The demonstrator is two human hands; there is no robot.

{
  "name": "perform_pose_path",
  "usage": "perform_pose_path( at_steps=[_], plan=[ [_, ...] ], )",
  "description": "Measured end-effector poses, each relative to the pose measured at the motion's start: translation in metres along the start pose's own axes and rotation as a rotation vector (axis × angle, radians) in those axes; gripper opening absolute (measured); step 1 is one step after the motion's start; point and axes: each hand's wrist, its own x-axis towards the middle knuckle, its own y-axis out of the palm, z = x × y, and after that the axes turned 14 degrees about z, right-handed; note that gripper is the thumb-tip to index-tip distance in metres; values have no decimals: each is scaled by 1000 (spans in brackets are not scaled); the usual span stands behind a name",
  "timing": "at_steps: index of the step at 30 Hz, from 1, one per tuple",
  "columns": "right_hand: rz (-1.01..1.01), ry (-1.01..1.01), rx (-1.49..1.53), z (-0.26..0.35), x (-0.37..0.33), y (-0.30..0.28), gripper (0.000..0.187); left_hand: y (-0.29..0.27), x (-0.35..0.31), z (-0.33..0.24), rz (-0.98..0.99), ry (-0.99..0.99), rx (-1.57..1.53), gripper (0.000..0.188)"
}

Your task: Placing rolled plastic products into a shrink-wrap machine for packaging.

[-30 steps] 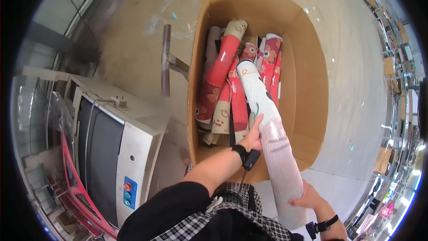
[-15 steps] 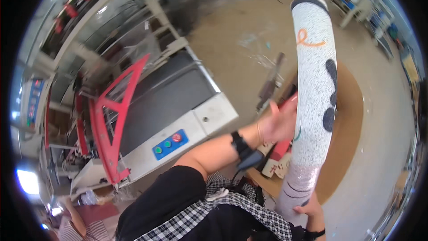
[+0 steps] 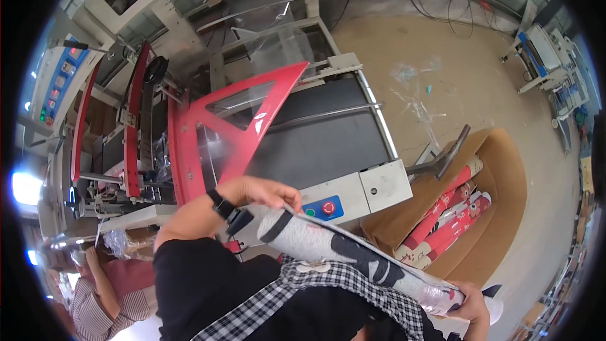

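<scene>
A rolled mat [image 3: 366,259], white-grey with black patterns, lies slantwise across the front of my body. Its far end points up and to the left, and clear film glints near its right end. My left hand [image 3: 268,192] is closed at the upper left end, fingers curled over the mat's edge. Around the lower right end my right hand [image 3: 472,306] is wrapped, the thumb on the near side. Below the right part of the machine, a cardboard box [image 3: 508,196] stands open with several red and cream patterned rolls [image 3: 451,230] inside.
A machine with a dark conveyor belt [image 3: 328,136], a red triangular bracket [image 3: 252,126] and a blue button panel [image 3: 323,208] stands ahead. Plastic scraps [image 3: 416,98] litter the floor. A wheeled cart [image 3: 549,63] is at far right; another person [image 3: 107,290] works at lower left.
The rolled mat has swung from upright to slanting across my body. My left hand has moved left, onto its upper end. The view has turned, showing the box of rolls.
</scene>
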Motion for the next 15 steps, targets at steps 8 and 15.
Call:
perform_pose_path(
  at_steps=[8, 15],
  plan=[
    [40, 42, -244, 26, 76, -15, 79, 82, -13, -70, -706, -277, 1542, 69],
    [-57, -130, -182, 20, 184, -154, 72, -11, 37, -112, -967, -106, 1673, 60]
  ],
)
